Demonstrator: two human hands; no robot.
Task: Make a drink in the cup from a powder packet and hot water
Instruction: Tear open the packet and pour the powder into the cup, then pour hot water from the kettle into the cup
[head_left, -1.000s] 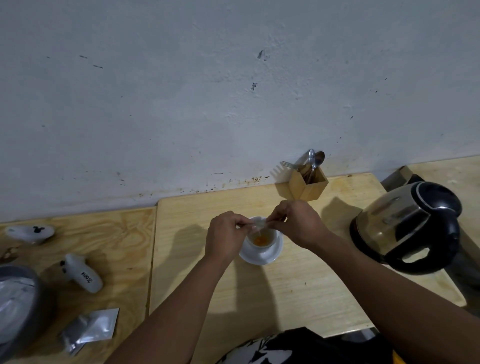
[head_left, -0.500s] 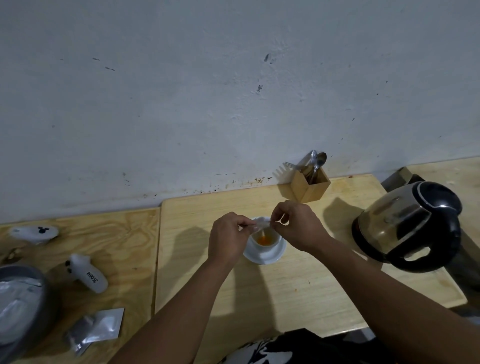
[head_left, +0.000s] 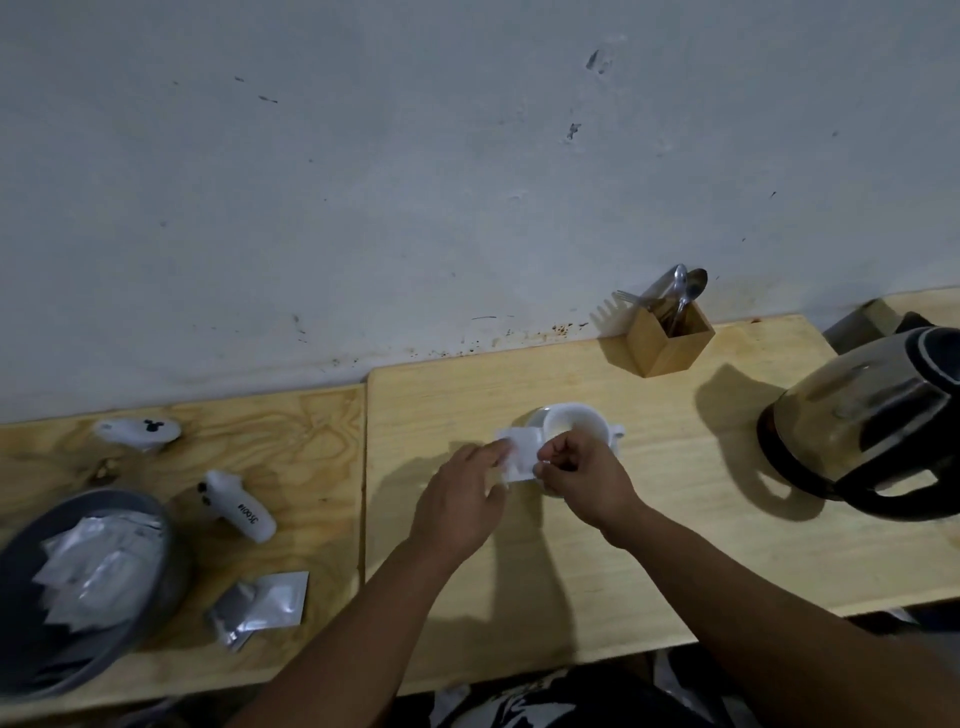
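A white cup (head_left: 574, 423) stands on a white saucer (head_left: 535, 417) in the middle of the light wooden board (head_left: 649, 545). Just in front of the cup and to its left, both hands pinch a small white powder packet (head_left: 521, 454). My left hand (head_left: 462, 496) grips its left edge, and my right hand (head_left: 582, 475) holds its right edge with curled fingers. My right hand hides the cup's near rim. A steel and black kettle (head_left: 872, 423) sits at the right.
A wooden box (head_left: 667, 343) holding spoons and a fork stands by the wall. On the left table lie a grey bowl (head_left: 156, 587) full of packets, loose silver packets (head_left: 262, 605), and two white controllers (head_left: 239, 506) (head_left: 137, 431).
The packet was held over the cup, tipped toward the orange powder inside. Both hands have since drawn it back toward me and lowered it, and the view has shifted.
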